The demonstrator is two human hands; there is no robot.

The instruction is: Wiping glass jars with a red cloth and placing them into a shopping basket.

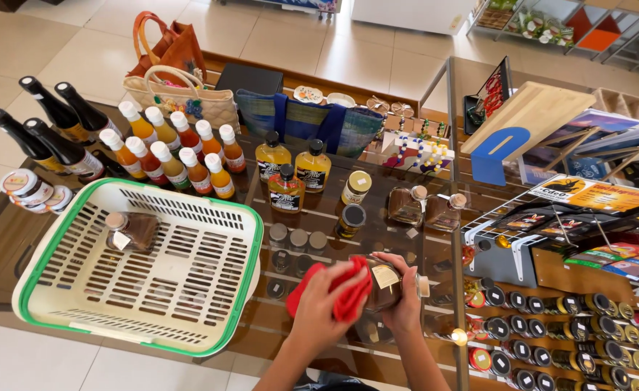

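Note:
My right hand (404, 300) grips a brown glass bottle (384, 286) lying on its side above the glass counter (334, 217). My left hand (321, 304) presses a red cloth (348, 293) against the bottle's left side. To the left stands a cream plastic basket with a green rim (250, 246), and a similar brown bottle (132, 231) lies in its far left corner.
Orange-filled bottles with white caps (178, 148), dark wine bottles (51, 130), yellow flasks (290, 166), small jars (354, 190) and two brown bottles (424, 206) stand on the counter. Woven bags (182, 94) sit behind. Shelves of small jars (565, 340) fill the right.

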